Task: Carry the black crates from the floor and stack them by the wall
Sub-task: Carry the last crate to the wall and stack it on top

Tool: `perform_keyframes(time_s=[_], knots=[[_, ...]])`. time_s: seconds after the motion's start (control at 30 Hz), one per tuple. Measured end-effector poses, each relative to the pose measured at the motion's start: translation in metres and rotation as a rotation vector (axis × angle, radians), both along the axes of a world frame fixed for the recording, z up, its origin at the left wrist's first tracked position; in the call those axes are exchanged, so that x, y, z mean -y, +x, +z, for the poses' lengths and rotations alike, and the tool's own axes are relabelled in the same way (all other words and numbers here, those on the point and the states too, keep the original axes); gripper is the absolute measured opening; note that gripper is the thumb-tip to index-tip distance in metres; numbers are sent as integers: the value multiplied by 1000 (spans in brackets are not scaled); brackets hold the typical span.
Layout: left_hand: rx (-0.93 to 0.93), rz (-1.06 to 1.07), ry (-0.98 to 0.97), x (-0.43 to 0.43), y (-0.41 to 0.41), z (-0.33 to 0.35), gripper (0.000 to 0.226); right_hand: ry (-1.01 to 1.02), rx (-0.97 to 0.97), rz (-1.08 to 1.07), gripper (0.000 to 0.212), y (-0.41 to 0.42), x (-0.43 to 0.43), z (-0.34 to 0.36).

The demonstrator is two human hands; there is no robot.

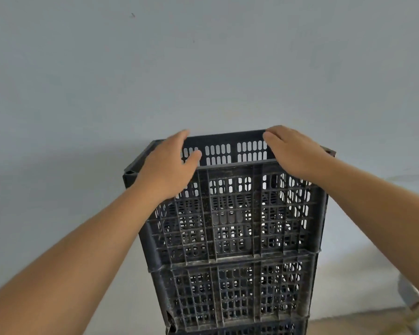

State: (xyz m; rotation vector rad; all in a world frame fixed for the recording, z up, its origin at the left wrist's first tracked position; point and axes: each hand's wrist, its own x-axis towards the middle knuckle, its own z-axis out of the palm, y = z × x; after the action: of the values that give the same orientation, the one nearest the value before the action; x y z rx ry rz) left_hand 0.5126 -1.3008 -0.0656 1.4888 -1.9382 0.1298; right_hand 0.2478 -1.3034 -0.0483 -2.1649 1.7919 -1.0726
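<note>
A stack of black slotted plastic crates stands against the pale wall (203, 68). The top crate (232, 213) sits on a second crate (235, 293), and the rim of a third shows at the bottom edge. My left hand (169, 165) lies over the top crate's near left rim with fingers fairly straight and thumb out. My right hand (293, 153) lies over the near right rim, fingers reaching toward the far wall of the crate. Whether the fingers hook over an edge is hidden.
The plain grey-blue wall fills the upper view right behind the stack. A strip of beige floor (363, 325) shows at the lower right, with a blurred pale object (414, 298) near the right edge.
</note>
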Motion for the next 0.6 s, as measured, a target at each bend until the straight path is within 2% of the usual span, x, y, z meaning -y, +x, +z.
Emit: perform_keyframes(time_s=[0.1, 0.23, 0.3, 0.4, 0.53, 0.6], knots=[[124, 5, 283, 22, -25, 20, 66, 39, -147, 77, 50, 21, 20, 19], [326, 44, 485, 43, -51, 37, 54, 116, -391, 108, 44, 34, 44, 30], [360, 90, 534, 53, -58, 38, 53, 242, -462, 135, 42, 35, 53, 27], [409, 143, 595, 63, -64, 27, 57, 427, -569, 177, 54, 33, 59, 16], [443, 179, 619, 69, -70, 15, 54, 463, -608, 199, 51, 31, 63, 5], [499, 182, 612, 73, -70, 14, 44, 480, -614, 178, 46, 32, 71, 5]])
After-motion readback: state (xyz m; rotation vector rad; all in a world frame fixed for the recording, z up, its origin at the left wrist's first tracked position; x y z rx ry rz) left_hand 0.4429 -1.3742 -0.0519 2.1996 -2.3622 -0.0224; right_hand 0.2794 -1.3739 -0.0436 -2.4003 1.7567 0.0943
